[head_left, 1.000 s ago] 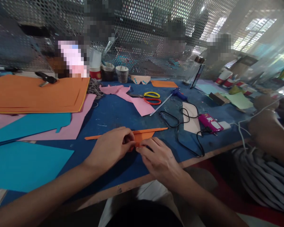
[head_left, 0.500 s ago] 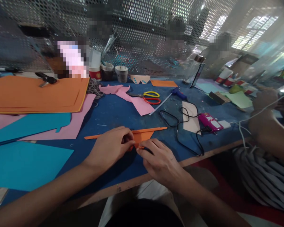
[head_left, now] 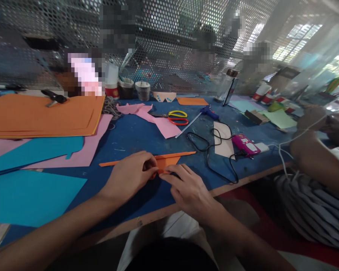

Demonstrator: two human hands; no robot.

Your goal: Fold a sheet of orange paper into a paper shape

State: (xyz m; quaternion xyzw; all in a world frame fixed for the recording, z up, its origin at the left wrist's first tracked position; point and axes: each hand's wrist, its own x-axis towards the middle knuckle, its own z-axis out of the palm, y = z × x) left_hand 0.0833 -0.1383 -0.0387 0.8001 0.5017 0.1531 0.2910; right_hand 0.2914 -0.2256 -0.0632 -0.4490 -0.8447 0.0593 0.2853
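Both hands, left hand (head_left: 130, 177) and right hand (head_left: 188, 190), pinch folded orange paper (head_left: 165, 162) on the blue table (head_left: 141, 137), near the scissors (head_left: 176, 117).

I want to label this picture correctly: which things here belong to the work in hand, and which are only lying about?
In use:
orange paper piece, pinched by the left hand and the right hand on the blue table.

Lying about:
scissors; glue gun; pink cutout; orange sheet stack; teal sheets; pink device.
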